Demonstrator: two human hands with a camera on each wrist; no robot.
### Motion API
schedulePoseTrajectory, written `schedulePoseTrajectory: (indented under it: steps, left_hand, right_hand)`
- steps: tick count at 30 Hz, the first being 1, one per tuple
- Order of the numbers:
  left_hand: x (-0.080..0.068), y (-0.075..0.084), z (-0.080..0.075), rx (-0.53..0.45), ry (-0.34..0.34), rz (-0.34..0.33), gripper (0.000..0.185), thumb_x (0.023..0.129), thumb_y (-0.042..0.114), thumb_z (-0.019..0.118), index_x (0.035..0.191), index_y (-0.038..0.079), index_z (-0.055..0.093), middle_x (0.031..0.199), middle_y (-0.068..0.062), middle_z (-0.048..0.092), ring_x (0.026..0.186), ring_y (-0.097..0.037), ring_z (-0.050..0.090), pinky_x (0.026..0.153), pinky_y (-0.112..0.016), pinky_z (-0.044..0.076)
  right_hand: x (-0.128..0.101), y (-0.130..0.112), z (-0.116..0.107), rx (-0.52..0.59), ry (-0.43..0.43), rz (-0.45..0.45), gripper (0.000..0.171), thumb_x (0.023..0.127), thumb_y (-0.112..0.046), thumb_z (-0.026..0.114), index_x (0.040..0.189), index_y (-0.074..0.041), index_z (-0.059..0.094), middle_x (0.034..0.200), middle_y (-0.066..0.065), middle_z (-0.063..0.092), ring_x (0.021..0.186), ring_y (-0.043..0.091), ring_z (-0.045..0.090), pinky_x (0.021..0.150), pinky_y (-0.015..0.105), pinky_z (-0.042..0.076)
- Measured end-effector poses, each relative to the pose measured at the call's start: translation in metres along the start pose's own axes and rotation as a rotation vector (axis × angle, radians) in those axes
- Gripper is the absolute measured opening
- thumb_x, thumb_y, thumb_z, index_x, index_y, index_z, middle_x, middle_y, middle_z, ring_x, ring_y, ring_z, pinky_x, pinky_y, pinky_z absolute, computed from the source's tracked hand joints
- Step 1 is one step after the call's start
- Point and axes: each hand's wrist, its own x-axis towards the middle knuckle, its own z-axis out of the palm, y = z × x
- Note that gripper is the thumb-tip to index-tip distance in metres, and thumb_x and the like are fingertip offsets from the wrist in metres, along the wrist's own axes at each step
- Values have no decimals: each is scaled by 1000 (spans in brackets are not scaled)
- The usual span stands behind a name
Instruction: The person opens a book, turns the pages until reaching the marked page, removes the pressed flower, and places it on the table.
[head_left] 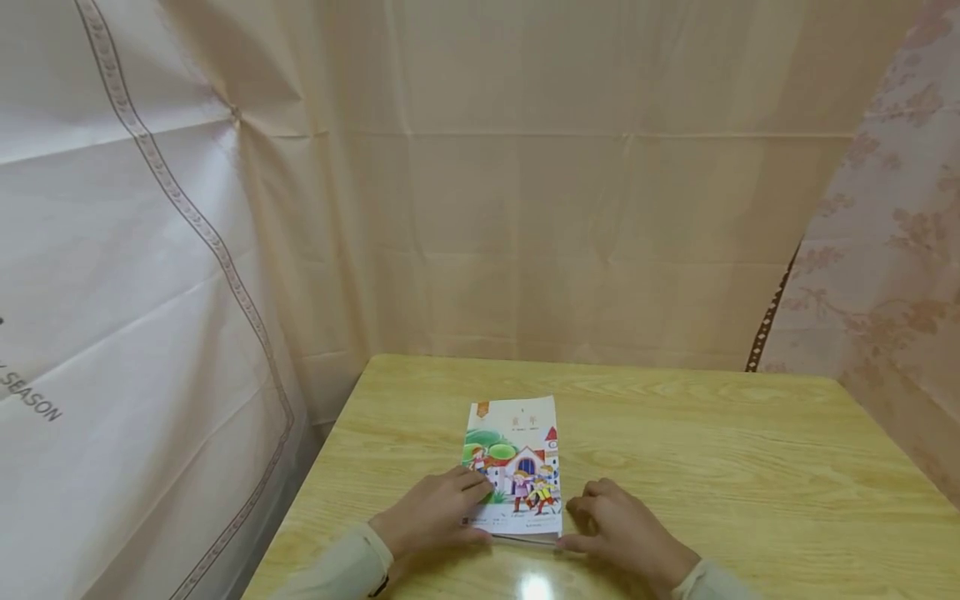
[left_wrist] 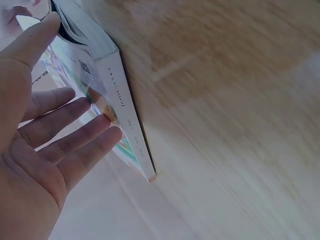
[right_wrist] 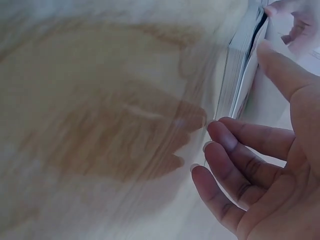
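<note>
On the glossy wooden bench (head_left: 675,450), the left hand (head_left: 431,512) lies flat on the book (head_left: 517,450), the right hand (head_left: 622,525) loosely spread beside; the book may slide.

Soft, even, warm light fills the head view; a bright patch of glare sits on the glossy pale wooden bench (head_left: 750,467) at the near edge, between the wrists, pointing to a lamp overhead; shadows are faint; straight lines bow towards the frame edges. Both wrist views look cooler and washed out; the bench grain smears with blur; the fingers (right_wrist: 235,150) cast a brownish shadow on the wood in the right wrist view.
</note>
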Motion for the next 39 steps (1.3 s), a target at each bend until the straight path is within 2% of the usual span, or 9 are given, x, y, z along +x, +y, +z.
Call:
schedulePoseTrajectory:
  steps: [7,14,21,25,28,31,33,36,39]
  left_hand:
    - [2,2,1,26,31,30,65,95,63,60,135,12,65,135,0,63,125,-18,57,101,-32,51]
    - [3,3,0,43,29,39,62,97,62,57,131,11,68,131,0,65,121,-17,58,99,-31,52]
    - [1,3,-3,26,26,36,59,100,61,55,129,12,69,127,2,67,117,-16,61,97,-31,53]
    - [-3,1,-4,-3,53,40,55,103,53,55,141,13,62,134,-1,64,122,-19,61,99,-34,52]
    - [-7,2,-6,-2,151,92,58,102,39,59,153,13,48,146,-2,56,131,-20,56,104,-36,49]
    - [-8,3,-10,53,306,178,71,95,23,62,159,10,35,158,-7,43,141,-22,46,113,-37,41]
    - [-8,4,-14,112,416,220,73,91,17,58,159,7,33,161,-13,38,144,-25,40,115,-39,37]
    - [-9,6,-19,229,553,249,59,94,13,44,153,9,45,160,-16,39,143,-30,39,113,-44,35]
    - [-10,8,-22,360,614,250,41,102,9,34,129,12,65,147,-12,54,137,-32,46,108,-51,36]
  right_hand:
    - [3,-6,3,14,-18,0,54,78,-62,80,98,-13,79,86,-9,54,74,3,44,61,26,45]
    - [7,-11,3,9,-15,-17,38,77,-52,86,87,-17,74,75,-14,46,68,3,39,58,24,39]
    - [7,-12,3,10,-23,-57,36,80,-47,86,82,-14,71,71,-13,43,65,2,37,56,22,36]
    - [8,-13,3,11,-36,-55,38,79,-47,86,81,-14,69,72,-12,42,66,2,37,56,22,36]
    - [8,-13,3,0,-32,-65,38,79,-47,87,76,-16,64,72,-12,41,65,2,36,55,22,36]
    - [7,-13,2,-10,-30,-71,39,79,-47,86,75,-17,62,72,-12,39,65,2,35,55,22,35]
    - [7,-13,2,-12,-32,-72,39,80,-48,86,77,-15,65,72,-12,39,65,3,34,54,22,34]
    - [7,-13,2,-2,-40,-62,41,81,-49,85,83,-11,70,73,-11,40,66,3,35,55,23,35]
    - [7,-13,2,7,-47,-51,41,81,-49,85,85,-10,72,73,-10,41,66,4,36,55,23,35]
